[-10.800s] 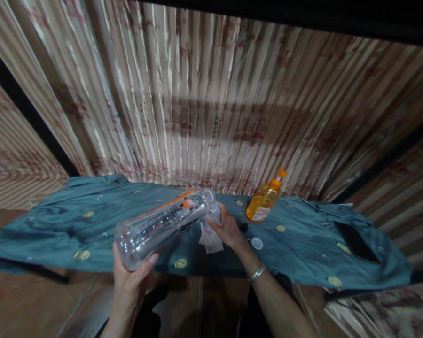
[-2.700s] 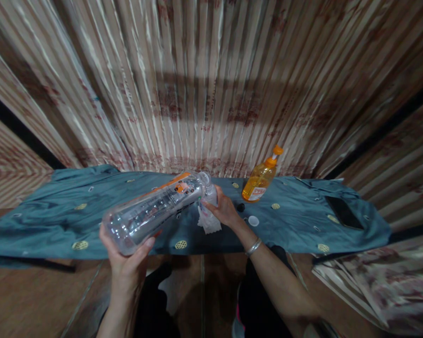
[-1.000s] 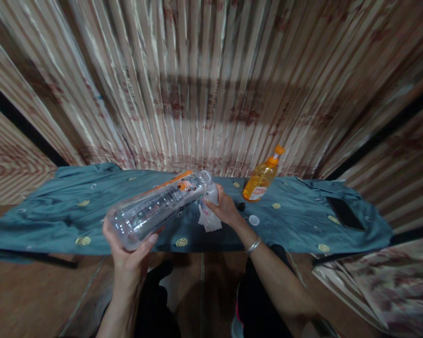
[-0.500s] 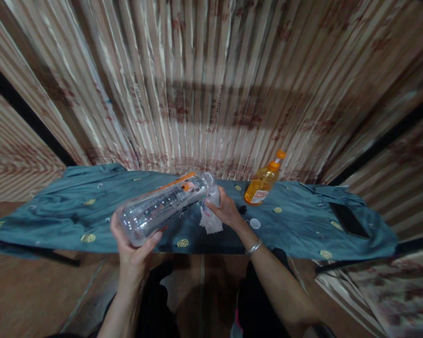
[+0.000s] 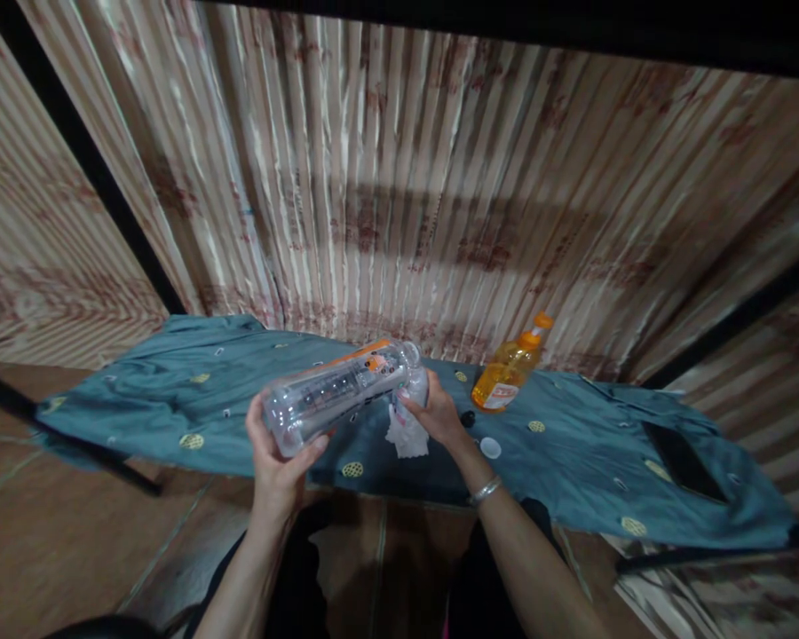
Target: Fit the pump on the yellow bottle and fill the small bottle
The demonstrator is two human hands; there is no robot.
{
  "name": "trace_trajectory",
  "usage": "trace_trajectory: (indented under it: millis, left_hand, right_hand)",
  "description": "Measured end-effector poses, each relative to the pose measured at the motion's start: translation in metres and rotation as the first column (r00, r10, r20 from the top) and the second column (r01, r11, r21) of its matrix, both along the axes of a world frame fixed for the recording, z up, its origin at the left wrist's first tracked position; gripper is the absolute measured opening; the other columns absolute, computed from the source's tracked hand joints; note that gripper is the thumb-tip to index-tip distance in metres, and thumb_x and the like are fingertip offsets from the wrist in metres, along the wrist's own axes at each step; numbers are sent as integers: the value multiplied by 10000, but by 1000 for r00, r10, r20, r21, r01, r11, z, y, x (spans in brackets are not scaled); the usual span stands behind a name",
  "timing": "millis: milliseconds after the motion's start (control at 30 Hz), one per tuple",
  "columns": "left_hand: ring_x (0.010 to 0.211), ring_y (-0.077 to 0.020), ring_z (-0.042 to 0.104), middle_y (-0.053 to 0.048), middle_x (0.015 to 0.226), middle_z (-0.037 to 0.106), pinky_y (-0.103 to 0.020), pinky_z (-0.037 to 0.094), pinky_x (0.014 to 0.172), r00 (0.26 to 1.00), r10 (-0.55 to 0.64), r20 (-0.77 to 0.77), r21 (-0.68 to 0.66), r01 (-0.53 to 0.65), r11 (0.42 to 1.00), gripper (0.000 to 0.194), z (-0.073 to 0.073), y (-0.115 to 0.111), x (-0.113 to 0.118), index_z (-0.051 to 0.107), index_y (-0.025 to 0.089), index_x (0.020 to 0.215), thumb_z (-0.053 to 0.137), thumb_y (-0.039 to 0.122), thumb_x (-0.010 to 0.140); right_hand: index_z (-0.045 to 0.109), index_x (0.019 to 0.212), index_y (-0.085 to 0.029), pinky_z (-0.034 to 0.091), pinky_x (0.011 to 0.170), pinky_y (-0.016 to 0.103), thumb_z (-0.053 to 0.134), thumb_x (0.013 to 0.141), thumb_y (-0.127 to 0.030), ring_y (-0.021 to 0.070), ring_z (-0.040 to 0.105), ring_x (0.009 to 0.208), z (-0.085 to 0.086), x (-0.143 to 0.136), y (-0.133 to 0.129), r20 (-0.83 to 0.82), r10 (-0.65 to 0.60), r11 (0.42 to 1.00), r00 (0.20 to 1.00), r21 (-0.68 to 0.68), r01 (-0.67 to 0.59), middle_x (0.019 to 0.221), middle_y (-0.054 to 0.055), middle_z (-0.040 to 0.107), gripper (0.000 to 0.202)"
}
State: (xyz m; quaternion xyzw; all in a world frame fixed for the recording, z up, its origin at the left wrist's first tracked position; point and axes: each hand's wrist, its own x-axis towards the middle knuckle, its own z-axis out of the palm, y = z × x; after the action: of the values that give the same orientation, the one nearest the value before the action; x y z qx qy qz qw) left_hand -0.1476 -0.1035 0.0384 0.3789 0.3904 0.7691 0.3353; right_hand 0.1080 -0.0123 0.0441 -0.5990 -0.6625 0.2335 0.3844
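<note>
My left hand grips the base of a large clear plastic bottle with an orange-and-white label. The bottle is tilted, nearly on its side, its mouth pointing right. At that mouth, my right hand is wrapped round a smaller clear bottle, which stands over a crumpled white tissue. The two bottle necks meet or overlap; whether liquid passes between them cannot be made out. Just right of my right hand lie a small black cap and a white round lid.
An orange pump bottle with yellow-orange liquid stands at the back right. A dark phone lies on the right of the teal cloth. Black frame posts and a striped curtain enclose the cloth-covered surface.
The camera view has shifted, so everything sits lower and further right. Both hands keep their hold on the bottles, and the large bottle's tilt looks much the same.
</note>
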Motion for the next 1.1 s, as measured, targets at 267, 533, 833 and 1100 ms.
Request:
trace_trajectory:
  millis: [267,533,833,1100]
  left_hand:
    - [1302,-367,693,-101,1598,558,-428,698,882,997,-8,75,-47,11,999,1129,10,-3,7,539,395,1528,1070,395,533]
    - [1202,-306,741,-90,1617,551,-361,693,835,993,1,116,-69,7,998,1132,11,-5,6,568,419,1512,1083,358,506]
    - [1133,-300,780,-93,1530,625,-386,705,828,991,-34,127,-42,40,998,1128,15,-4,5,573,418,1505,1083,297,506]
    - [1093,-285,769,-100,1556,598,-394,707,804,988,-1,155,-37,7,999,1116,20,-3,9,595,413,1476,1090,311,481]
  right_hand:
    - [578,1458,-243,660,1061,488,798,916,-317,332,829,1168,3,-1,-1,7,-1,1000,1000,-18,1,1240,110,841,589]
    - [582,1432,-263,675,1034,541,796,893,-304,351,839,1104,-8,0,4,-23,22,999,999,49,-21,1185,104,853,582]
    - [587,1454,-222,664,1038,460,790,918,-306,332,831,1157,-2,-2,1,2,18,1000,1000,5,-18,1217,122,844,580]
    - [576,1485,-215,659,1032,433,783,925,-329,330,826,1184,-4,-2,3,16,5,1000,1000,-8,-5,1253,118,838,607]
